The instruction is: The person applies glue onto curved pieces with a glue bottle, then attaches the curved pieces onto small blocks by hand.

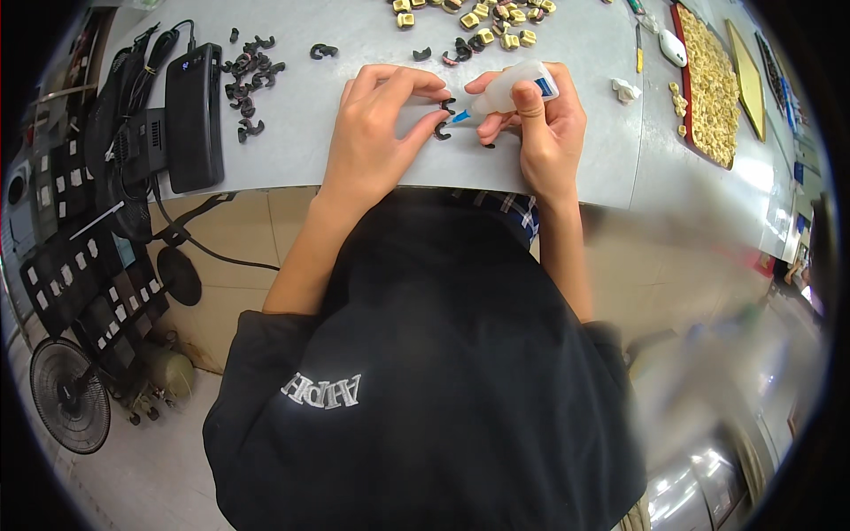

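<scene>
My left hand [376, 128] is closed in a pinch, with a small black curved piece [449, 105] at its thumb and fingertips. Just below the thumb tip shows another black curved bit [442, 132]; whether the two are joined I cannot tell. My right hand [549, 133] grips a whitish squeeze bottle [509, 91] lying tilted. Its narrow blue nozzle [460, 116] points left, close beside the black piece. A dark bit [490, 145] shows under the right fingertips.
Loose black curved pieces [252, 71] lie in a cluster at left, beside a black power bank [194, 119] with cables. Yellowish blocks [509, 41] are scattered at the far side. On the right are a red-edged tray [731, 155] full of pale pieces, a white mouse [673, 48] and crumpled tissue [625, 90].
</scene>
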`<state>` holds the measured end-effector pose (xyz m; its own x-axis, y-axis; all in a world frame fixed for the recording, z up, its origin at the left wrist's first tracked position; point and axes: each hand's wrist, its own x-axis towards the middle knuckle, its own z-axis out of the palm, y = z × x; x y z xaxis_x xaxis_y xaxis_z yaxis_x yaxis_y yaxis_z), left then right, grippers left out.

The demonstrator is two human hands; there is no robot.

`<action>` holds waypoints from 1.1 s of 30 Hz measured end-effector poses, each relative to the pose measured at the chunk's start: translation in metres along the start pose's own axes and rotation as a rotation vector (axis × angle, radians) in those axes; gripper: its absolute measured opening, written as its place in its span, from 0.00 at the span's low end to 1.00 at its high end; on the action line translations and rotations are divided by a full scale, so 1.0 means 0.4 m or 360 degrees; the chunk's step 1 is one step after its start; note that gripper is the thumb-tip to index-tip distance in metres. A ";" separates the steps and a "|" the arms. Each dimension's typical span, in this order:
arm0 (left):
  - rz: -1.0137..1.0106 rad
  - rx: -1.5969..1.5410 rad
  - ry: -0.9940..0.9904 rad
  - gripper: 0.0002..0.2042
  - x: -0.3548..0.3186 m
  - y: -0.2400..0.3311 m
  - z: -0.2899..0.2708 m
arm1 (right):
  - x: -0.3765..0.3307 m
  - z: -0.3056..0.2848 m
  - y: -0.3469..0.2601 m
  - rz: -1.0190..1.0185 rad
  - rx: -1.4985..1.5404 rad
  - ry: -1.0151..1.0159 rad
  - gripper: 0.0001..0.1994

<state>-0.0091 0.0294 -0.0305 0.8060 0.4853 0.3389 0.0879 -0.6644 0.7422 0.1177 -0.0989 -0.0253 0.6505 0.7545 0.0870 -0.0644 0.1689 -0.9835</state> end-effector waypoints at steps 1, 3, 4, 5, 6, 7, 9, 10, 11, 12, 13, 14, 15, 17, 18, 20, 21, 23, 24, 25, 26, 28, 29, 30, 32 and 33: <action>0.0000 0.0008 0.0000 0.13 0.000 0.001 0.001 | -0.001 -0.001 0.001 -0.0015 -0.0011 0.0000 0.14; 0.0004 0.0001 -0.0003 0.13 -0.001 0.001 0.004 | -0.003 -0.003 0.000 -0.0025 -0.0031 0.0016 0.14; 0.0000 -0.0003 -0.0005 0.13 0.000 0.002 0.003 | -0.003 -0.004 -0.002 -0.0030 -0.0049 0.0026 0.15; 0.0001 -0.0004 -0.0006 0.13 0.001 0.002 0.003 | -0.003 -0.005 -0.003 -0.0030 -0.0049 0.0028 0.15; 0.0011 -0.0002 0.0003 0.13 0.001 0.002 0.003 | -0.005 -0.007 -0.004 -0.0067 -0.0029 0.0084 0.15; 0.0022 0.0001 0.0014 0.13 0.001 0.000 0.003 | -0.004 -0.010 -0.004 -0.0105 -0.0009 0.0139 0.16; 0.0014 -0.0011 0.0008 0.13 0.000 0.001 0.004 | -0.012 -0.028 -0.012 -0.0122 -0.0003 0.0239 0.17; 0.0002 -0.0025 -0.0001 0.13 -0.001 0.002 0.004 | -0.020 -0.040 -0.019 -0.0135 0.0003 0.0341 0.17; 0.0004 -0.0029 -0.0005 0.13 0.000 0.002 0.004 | -0.027 -0.054 -0.024 -0.0133 0.0000 0.0347 0.17; 0.0010 -0.0030 -0.0002 0.13 0.002 0.001 0.002 | -0.034 -0.069 -0.029 -0.0112 -0.0028 0.0386 0.17; 0.0018 -0.0033 0.0000 0.13 0.002 0.001 0.003 | -0.043 -0.081 -0.031 -0.0089 -0.0057 0.0428 0.18; 0.0020 -0.0040 -0.0007 0.13 0.001 0.000 0.003 | -0.051 -0.087 -0.032 -0.0064 -0.0052 0.0431 0.17; 0.0013 -0.0020 -0.0004 0.12 0.001 -0.001 0.001 | -0.057 -0.089 -0.029 -0.0062 -0.0056 0.0439 0.17; 0.0011 -0.0004 -0.0008 0.12 0.001 0.000 0.002 | -0.066 -0.091 -0.022 -0.0038 -0.0095 0.0421 0.17; -0.0014 -0.0016 -0.0007 0.12 0.001 0.002 0.003 | -0.068 -0.092 -0.021 -0.0037 -0.0096 0.0428 0.17; -0.0036 -0.0022 -0.0013 0.12 0.001 0.002 0.002 | -0.067 -0.085 -0.019 -0.0054 -0.0087 0.0365 0.17; -0.0039 -0.0036 -0.0015 0.12 0.000 0.000 0.003 | -0.067 -0.083 -0.019 -0.0054 -0.0083 0.0370 0.17; -0.0043 -0.0046 -0.0019 0.12 0.002 0.002 0.004 | -0.067 -0.080 -0.024 -0.0043 -0.0138 0.0333 0.16; -0.0047 -0.0036 -0.0023 0.12 0.003 0.003 0.002 | -0.066 -0.079 -0.025 -0.0042 -0.0134 0.0336 0.16; -0.0051 -0.0028 -0.0025 0.12 0.003 0.005 0.002 | -0.066 -0.079 -0.025 -0.0035 -0.0145 0.0319 0.16; -0.0052 -0.0028 -0.0027 0.12 0.003 0.005 0.002 | -0.066 -0.078 -0.025 -0.0027 -0.0155 0.0303 0.16; 0.0018 0.0004 -0.0059 0.14 0.004 0.003 0.000 | -0.066 -0.077 -0.025 -0.0028 -0.0167 0.0297 0.16; 0.0018 0.0005 -0.0061 0.14 0.004 0.003 0.000 | -0.065 -0.077 -0.025 -0.0031 -0.0179 0.0290 0.16; 0.0026 0.0004 -0.0059 0.14 0.004 0.003 0.000 | -0.065 -0.077 -0.025 -0.0029 -0.0178 0.0291 0.16; 0.0035 0.0001 -0.0059 0.14 0.004 0.002 0.001 | -0.066 -0.078 -0.025 -0.0019 -0.0166 0.0270 0.16; 0.0025 -0.0004 -0.0059 0.14 0.004 0.001 0.002 | -0.066 -0.078 -0.026 -0.0018 -0.0166 0.0271 0.16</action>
<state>-0.0075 0.0294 -0.0300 0.8285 0.4531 0.3289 0.0734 -0.6703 0.7385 0.1248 -0.1403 -0.0223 0.7701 0.6331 0.0790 0.0170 0.1035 -0.9945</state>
